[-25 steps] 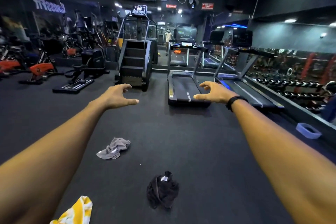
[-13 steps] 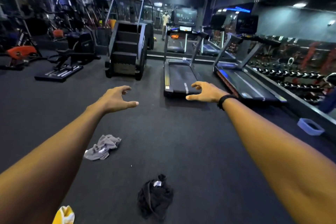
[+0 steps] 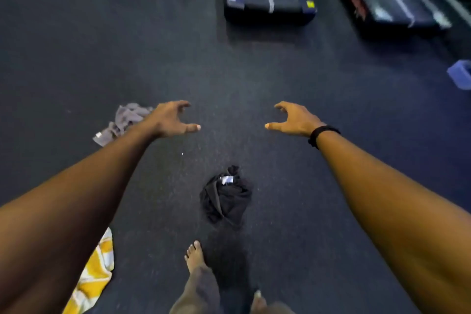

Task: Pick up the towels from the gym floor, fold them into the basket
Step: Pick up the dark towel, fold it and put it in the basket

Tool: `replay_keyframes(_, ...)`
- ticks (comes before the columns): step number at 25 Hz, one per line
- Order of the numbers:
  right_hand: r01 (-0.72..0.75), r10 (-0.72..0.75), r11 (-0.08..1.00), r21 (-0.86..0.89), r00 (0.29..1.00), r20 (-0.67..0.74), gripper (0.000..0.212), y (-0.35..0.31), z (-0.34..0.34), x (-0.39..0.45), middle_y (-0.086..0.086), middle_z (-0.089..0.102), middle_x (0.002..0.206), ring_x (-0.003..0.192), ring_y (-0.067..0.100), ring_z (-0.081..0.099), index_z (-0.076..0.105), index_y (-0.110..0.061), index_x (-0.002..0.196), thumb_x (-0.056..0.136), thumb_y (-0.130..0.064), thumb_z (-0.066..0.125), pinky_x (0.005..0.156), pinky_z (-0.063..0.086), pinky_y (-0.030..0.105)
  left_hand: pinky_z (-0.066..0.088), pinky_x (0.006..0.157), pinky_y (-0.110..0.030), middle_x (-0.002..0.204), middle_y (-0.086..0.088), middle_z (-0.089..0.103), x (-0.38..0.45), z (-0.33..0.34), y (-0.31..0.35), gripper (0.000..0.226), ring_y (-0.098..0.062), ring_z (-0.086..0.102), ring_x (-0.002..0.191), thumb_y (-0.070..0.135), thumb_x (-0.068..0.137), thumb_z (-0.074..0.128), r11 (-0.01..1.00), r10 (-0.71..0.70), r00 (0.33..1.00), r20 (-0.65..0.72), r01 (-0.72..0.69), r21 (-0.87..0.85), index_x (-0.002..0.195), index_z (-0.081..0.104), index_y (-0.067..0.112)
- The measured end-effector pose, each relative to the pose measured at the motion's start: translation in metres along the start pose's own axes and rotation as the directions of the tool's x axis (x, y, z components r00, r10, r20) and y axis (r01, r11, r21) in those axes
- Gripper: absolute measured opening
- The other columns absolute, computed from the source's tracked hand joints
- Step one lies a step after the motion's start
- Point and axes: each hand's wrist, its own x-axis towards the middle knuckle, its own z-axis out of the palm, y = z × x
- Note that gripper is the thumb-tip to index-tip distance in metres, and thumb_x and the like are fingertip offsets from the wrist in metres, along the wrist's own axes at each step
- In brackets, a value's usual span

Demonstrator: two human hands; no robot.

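On the floor (image 3: 229,89), nothing picked up yet: yellow towel (image 3: 94,278) at lower left, black towel (image 3: 225,199) just ahead of the feet, grey towel (image 3: 122,120) beyond the left arm. Blue basket (image 3: 460,75) well apart, far right, nothing folded in it that shows. Left hand (image 3: 169,120) and right hand (image 3: 293,120) outstretched, fingers loosely spread, grasping nothing.

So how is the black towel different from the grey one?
The black towel is bunched into a round heap between the arms, near the bare foot. The grey towel is paler, stretched out longer, lies farther off, and the left arm hides part of it. Both are crumpled on the floor, with neither hand touching them.
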Motion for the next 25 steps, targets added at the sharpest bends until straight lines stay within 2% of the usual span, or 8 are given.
replay_keyframes(6, -0.066, 0.085, 0.993, -0.102, 0.976, 0.202, 0.080, 0.060, 0.169, 0.113, 0.006, 0.033, 0.153, 0.137, 0.029, 0.037, 0.033, -0.021, 0.146, 0.082, -0.056, 0.065, 0.108, 0.037, 0.049, 0.041, 0.105, -0.035, 0.134, -0.013, 0.057, 0.111, 0.133, -0.095, 0.077, -0.025, 0.054, 0.123, 0.043, 0.074, 0.077, 0.998, -0.067, 0.981, 0.184, 0.066, 0.007, 0.138, 0.047, 0.011)
replay_keyframes(10, -0.043, 0.082, 0.989, -0.139, 0.955, 0.284, 0.074, 0.106, 0.291, 0.159, 0.006, 0.032, 0.153, 0.135, 0.030, 0.038, 0.034, -0.021, 0.146, 0.086, -0.053, 0.062, 0.104, 0.038, 0.048, 0.041, 0.104, -0.035, 0.136, -0.012, 0.055, 0.153, 0.233, -0.151, 0.081, -0.026, 0.052, 0.125, 0.044, 0.074, 0.077, 0.994, -0.104, 0.957, 0.270, 0.110, -0.009, 0.140, 0.044, 0.011)
replay_keyframes(14, -0.037, 0.100, 0.986, -0.162, 0.913, 0.396, 0.063, 0.175, 0.449, 0.196, 0.004, 0.035, 0.150, 0.131, 0.029, 0.043, 0.039, -0.021, 0.142, 0.089, -0.048, 0.061, 0.100, 0.041, 0.046, 0.039, 0.103, -0.035, 0.137, -0.009, 0.054, 0.189, 0.370, -0.225, 0.082, -0.027, 0.050, 0.126, 0.045, 0.074, 0.077, 0.980, -0.180, 0.924, 0.338, 0.199, -0.024, 0.141, 0.043, 0.013)
replay_keyframes(18, -0.002, 0.110, 0.974, -0.225, 0.876, 0.469, 0.061, 0.230, 0.568, 0.211, 0.006, 0.035, 0.147, 0.130, 0.030, 0.042, 0.041, -0.020, 0.140, 0.088, -0.045, 0.063, 0.096, 0.042, 0.046, 0.036, 0.103, -0.029, 0.139, -0.009, 0.052, 0.201, 0.471, -0.278, 0.077, -0.024, 0.049, 0.127, 0.038, 0.077, 0.076, 0.960, -0.240, 0.898, 0.368, 0.276, -0.047, 0.141, 0.043, 0.013)
replay_keyframes(23, 0.058, 0.102, 0.946, -0.319, 0.880, 0.464, 0.086, 0.252, 0.676, 0.213, 0.009, 0.030, 0.142, 0.125, 0.036, 0.038, 0.035, -0.019, 0.138, 0.071, -0.054, 0.076, 0.095, 0.041, 0.052, 0.036, 0.104, -0.035, 0.140, -0.007, 0.051, 0.217, 0.543, -0.326, 0.078, -0.026, 0.047, 0.128, 0.042, 0.078, 0.074, 0.955, -0.265, 0.875, 0.405, 0.295, -0.013, 0.144, 0.038, 0.019)
replay_keyframes(25, 0.058, 0.109, 0.923, -0.381, 0.909, 0.403, 0.078, 0.250, 0.700, 0.212, 0.010, 0.029, 0.143, 0.123, 0.035, 0.038, 0.035, -0.019, 0.137, 0.075, -0.042, 0.076, 0.097, 0.040, 0.051, 0.037, 0.104, -0.037, 0.141, -0.008, 0.049, 0.219, 0.552, -0.334, 0.080, -0.027, 0.046, 0.129, 0.039, 0.079, 0.075, 0.963, -0.245, 0.885, 0.397, 0.270, -0.009, 0.145, 0.035, 0.019)
